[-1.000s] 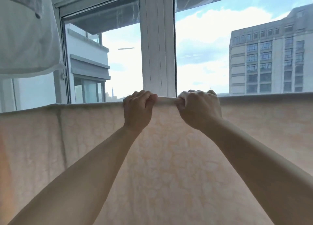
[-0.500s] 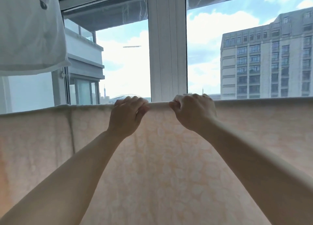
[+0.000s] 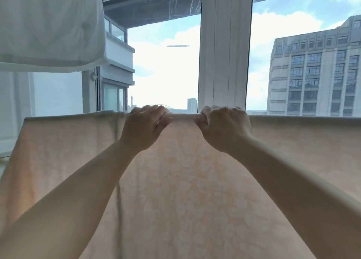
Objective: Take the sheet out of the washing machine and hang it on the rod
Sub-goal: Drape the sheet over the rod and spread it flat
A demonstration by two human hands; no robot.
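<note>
A peach sheet [image 3: 185,190] with a pale floral pattern hangs spread across the whole view, its top fold running level over the rod, which stays hidden under the cloth. My left hand [image 3: 144,128] grips the top fold left of centre, fingers curled over it. My right hand [image 3: 222,126] grips the same fold just to the right, knuckles up. A short stretch of the fold shows between the two hands. The sheet's left edge [image 3: 21,133] drops down at the far left.
A white garment [image 3: 50,28] hangs from above at the upper left. Behind the sheet stands a large window with a white frame post [image 3: 222,49] in the middle. Buildings [image 3: 316,73] and sky lie outside.
Both hands have slid a little apart along the top fold. The view has turned left, so the sheet's left edge now shows.
</note>
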